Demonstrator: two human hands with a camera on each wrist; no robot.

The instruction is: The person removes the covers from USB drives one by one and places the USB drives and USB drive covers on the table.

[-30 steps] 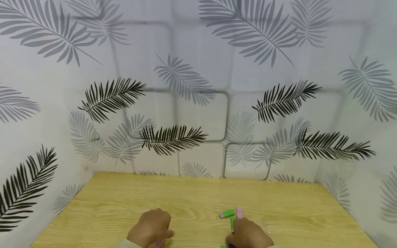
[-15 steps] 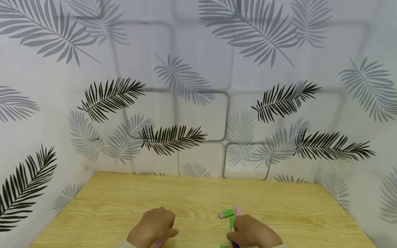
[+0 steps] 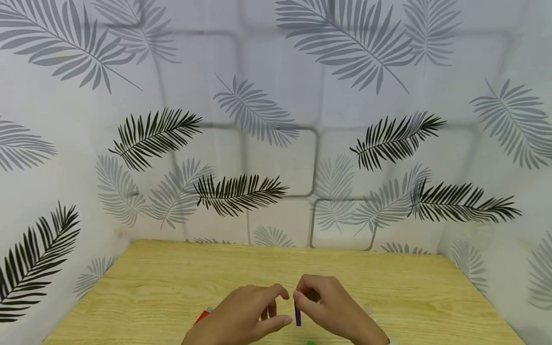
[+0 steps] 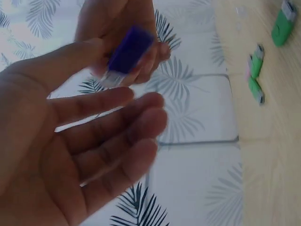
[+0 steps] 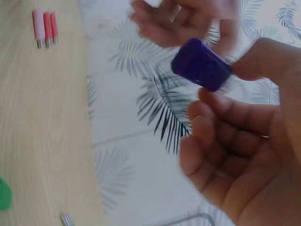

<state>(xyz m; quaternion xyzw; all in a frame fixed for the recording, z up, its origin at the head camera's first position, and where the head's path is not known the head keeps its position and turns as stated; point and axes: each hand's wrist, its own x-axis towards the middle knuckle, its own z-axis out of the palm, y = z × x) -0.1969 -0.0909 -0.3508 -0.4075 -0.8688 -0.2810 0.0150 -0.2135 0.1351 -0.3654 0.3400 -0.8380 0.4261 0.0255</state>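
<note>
A purple USB flash drive (image 3: 298, 315) hangs below the fingertips of my right hand (image 3: 331, 303), which pinches one end of it. In the right wrist view, the drive's purple body (image 5: 201, 65) points away from the thumb and its metal end lies at the fingertips. My left hand (image 3: 246, 312) faces it from the left, fingers spread and slightly bent, holding nothing. The left wrist view has the purple drive (image 4: 131, 49) just beyond the left fingers, its metal plug toward them.
On the wooden table (image 3: 276, 268), a red USB drive (image 3: 201, 316) lies left of the left hand. The right wrist view has a pink drive (image 5: 39, 24) beside two red ones (image 5: 48, 27). Several green drives (image 4: 283, 26) and a pink one (image 4: 249, 67) lie on the right side.
My right hand has lifted the purple drive off the table and moved it left. My left hand has left the pink drive, turned, opened and come right toward it.
</note>
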